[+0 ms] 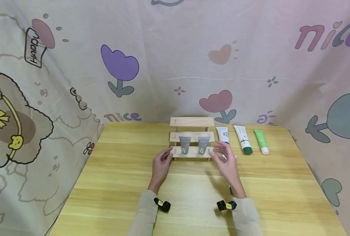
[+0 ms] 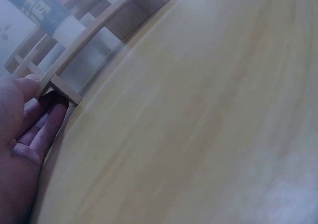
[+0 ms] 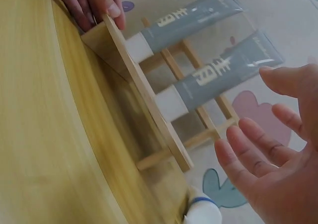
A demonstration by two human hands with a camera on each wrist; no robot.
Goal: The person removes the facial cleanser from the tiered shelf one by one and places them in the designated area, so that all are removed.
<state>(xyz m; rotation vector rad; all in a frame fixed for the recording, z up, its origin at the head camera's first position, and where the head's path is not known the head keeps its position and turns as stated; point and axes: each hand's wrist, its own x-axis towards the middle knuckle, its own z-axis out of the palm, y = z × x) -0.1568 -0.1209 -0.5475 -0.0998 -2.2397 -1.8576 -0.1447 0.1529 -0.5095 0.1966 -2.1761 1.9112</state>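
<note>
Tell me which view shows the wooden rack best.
The head view: all three levels of the rack show. Left wrist cuts it off at the top; right wrist shows it slanted, partly behind two grey tubes.

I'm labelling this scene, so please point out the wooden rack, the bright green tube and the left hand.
Wooden rack (image 1: 194,136), head view: the middle shelf.
Bright green tube (image 1: 261,139), head view: middle of its body.
Left hand (image 1: 161,166), head view: middle of the hand.

head: right fingers (image 1: 221,146) overlap blue-lettered tube (image 1: 223,133) | green item (image 1: 230,189) mostly hidden, perhaps tube
</note>
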